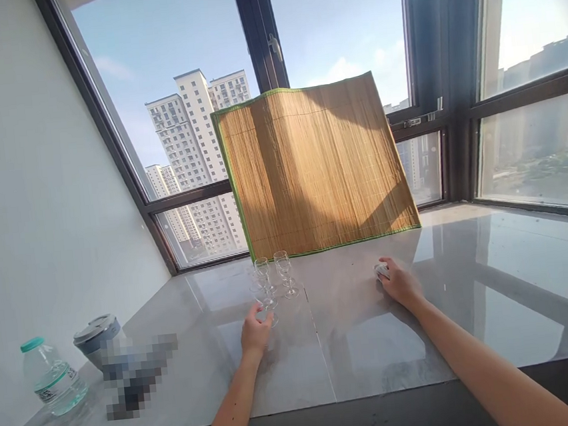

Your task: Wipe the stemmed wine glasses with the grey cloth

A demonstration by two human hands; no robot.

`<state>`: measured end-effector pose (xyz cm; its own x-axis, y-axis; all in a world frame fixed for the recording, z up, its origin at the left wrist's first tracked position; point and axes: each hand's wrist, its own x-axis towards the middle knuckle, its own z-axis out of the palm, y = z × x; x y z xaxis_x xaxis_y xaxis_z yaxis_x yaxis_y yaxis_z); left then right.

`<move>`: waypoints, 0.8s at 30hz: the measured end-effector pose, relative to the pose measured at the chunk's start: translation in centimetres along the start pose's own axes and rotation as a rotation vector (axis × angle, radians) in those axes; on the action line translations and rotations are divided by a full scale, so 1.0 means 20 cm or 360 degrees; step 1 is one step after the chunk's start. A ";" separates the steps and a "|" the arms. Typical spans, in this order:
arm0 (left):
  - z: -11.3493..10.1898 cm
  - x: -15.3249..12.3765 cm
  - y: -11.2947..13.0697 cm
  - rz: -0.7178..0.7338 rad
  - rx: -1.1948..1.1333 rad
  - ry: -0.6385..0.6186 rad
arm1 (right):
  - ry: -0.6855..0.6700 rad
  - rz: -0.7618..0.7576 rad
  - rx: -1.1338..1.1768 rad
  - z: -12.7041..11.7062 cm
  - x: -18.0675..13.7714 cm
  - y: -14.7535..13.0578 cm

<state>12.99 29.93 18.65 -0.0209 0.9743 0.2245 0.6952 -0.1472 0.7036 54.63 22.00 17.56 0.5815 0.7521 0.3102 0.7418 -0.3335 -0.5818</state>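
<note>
Several small clear stemmed glasses [284,273] stand close together on the glossy grey ledge, in front of the bamboo mat. My left hand [255,333] is at the near side of this group, thumb and fingers curled around the foot of the nearest stemmed glass [273,319]. That glass overlaps the ones behind it, so its outline is hard to separate. Well to the right, my right hand [400,283] rests low over the ledge with its fingers closed on a white crumpled cloth or tissue [381,270]. The palm hides part of the white piece.
The bamboo mat [320,169] with green edging leans against the window behind the glasses. At the left stand a water bottle [56,382] with a green cap and a lidded cup [100,338], beside a blurred-out patch. The ledge's front edge [382,394] runs beneath my forearms.
</note>
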 end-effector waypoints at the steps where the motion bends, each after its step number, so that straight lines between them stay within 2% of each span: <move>1: 0.00 0.00 0.01 -0.0016 0.0063 -0.0046 | -0.0001 -0.0003 0.0002 0.01 0.00 0.00; 4: -0.01 -0.01 0.02 -0.0049 0.0168 -0.0107 | 0.0027 -0.0056 0.0051 0.04 0.01 0.00; 7: -0.01 -0.01 0.03 -0.0063 0.0150 -0.0076 | 0.0034 -0.0189 0.0171 0.10 0.01 -0.07; 9: -0.01 -0.02 0.03 -0.0079 0.0138 -0.0065 | 0.0035 -0.0285 0.0306 0.15 0.00 -0.19; 13: 0.00 -0.03 0.02 -0.0035 0.0075 -0.0079 | 0.0066 -0.0445 0.0572 0.24 -0.01 -0.52; 15: 0.00 -0.04 0.02 0.0013 0.0027 -0.0093 | 0.0113 -0.0416 0.0708 0.28 -0.03 -0.66; 17: 0.00 -0.05 0.01 0.0127 0.0007 -0.0043 | 0.0184 -0.0366 0.0807 0.31 -0.05 -0.73; 20: 0.01 -0.08 0.03 0.0446 0.0103 0.0217 | 0.0188 -0.0469 0.0789 0.35 -0.08 -0.74; 22: 0.05 -0.08 0.08 0.0676 0.0164 0.0340 | 0.0129 -0.0561 0.0763 0.37 -0.09 -0.72; 24: 0.12 -0.06 0.17 0.0869 0.0162 0.0334 | 0.0096 -0.0560 0.0803 0.37 -0.08 -0.69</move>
<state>17.10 28.71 19.13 0.2247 0.7061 0.6715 0.7106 -0.5903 0.3829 40.92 29.68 19.52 0.3596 0.7297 0.5816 0.6518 0.2495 -0.7161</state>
